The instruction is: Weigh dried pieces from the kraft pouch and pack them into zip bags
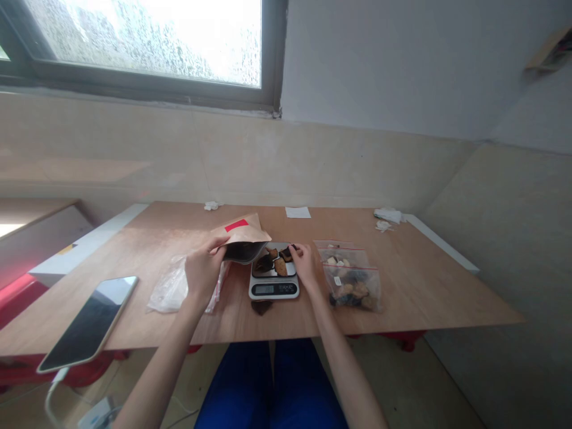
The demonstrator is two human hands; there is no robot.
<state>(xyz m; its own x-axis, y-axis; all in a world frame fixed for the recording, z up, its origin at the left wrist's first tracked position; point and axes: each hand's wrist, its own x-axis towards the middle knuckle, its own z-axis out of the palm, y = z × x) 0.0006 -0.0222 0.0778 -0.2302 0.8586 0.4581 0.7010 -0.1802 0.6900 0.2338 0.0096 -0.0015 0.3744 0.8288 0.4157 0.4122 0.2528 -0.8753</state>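
My left hand (204, 268) grips a brown paper bag (246, 229) with a red label, its dark mouth tilted toward a small digital kitchen scale (274, 291). Several dried brown slices (280, 267), dark along their edges, lie on the scale's plate. Over the plate's right side, my right hand (306, 267) has its fingertips pinched on a dark dried slice (288, 254). Another dark slice (261, 307) rests on the table in front of the scale. The scale's display is lit, but its digits are too small to read.
Right of the scale lie zip bags (355, 291) holding dried pieces. Clear plastic bags (170, 287) are on the left, beyond a phone (89, 325) with a charging cable. Crumpled tissues (388, 215) and a white paper (298, 213) sit along the wooden table's (429, 280) back edge.
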